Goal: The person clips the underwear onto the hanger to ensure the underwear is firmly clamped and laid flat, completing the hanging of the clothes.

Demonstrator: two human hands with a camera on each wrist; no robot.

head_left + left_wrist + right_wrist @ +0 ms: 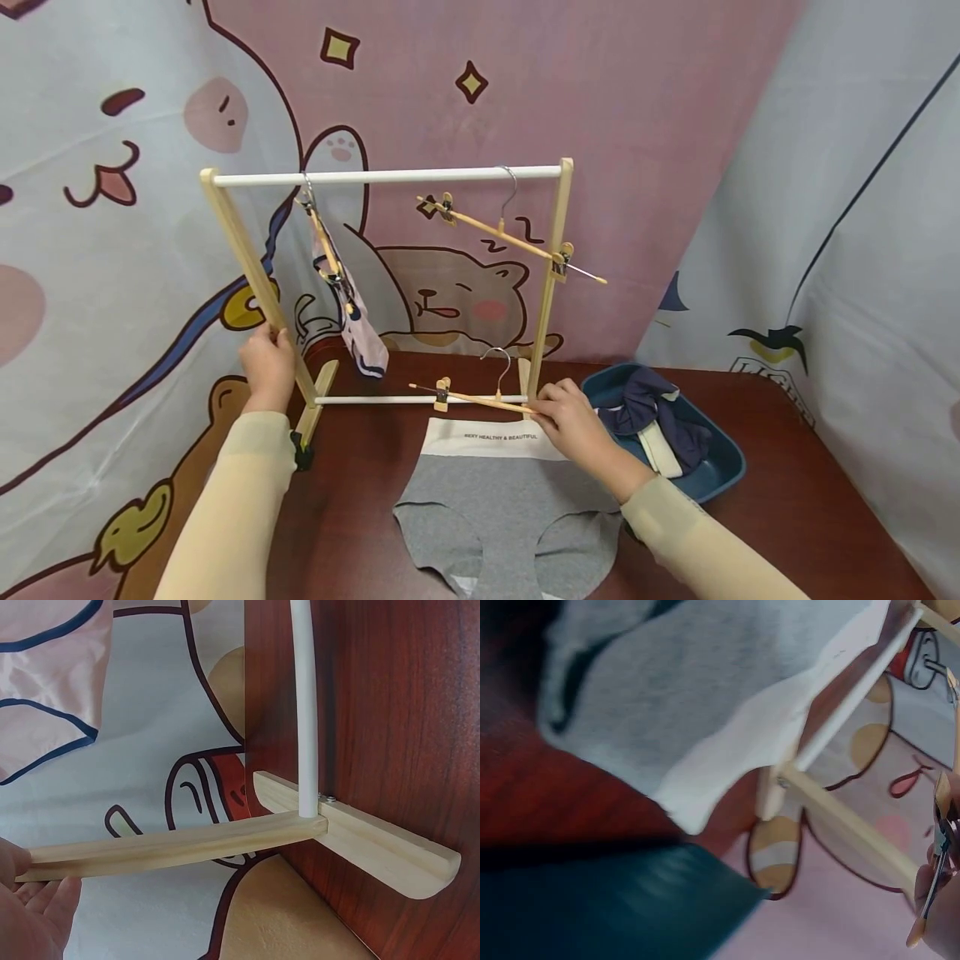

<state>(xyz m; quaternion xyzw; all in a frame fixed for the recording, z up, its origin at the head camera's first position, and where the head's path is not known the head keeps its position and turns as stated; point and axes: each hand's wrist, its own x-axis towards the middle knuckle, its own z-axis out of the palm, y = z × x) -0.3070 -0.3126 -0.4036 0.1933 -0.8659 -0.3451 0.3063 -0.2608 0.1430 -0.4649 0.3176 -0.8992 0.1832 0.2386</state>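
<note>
My left hand (268,367) grips the left wooden post (251,258) of a small clothes rack, and the left wrist view shows fingers and thumb around that post. With my right hand (573,421) I pinch a wooden clip hanger (483,402) by its right end, where the fingers cover the right clip. Its hook points up and its left clip (442,394) has nothing in it. Grey underpants (510,483) with a white waistband lie flat below the hanger. In the right wrist view a clip (943,799) shows at the fingers.
On the rack's white top rail (420,176) hang a tilted bare clip hanger (502,233) at right and pink underpants (365,333) on another hanger at left. A blue basin (723,475) with dark clothing (652,408) stands at right. Printed cloth surrounds the brown table (810,500).
</note>
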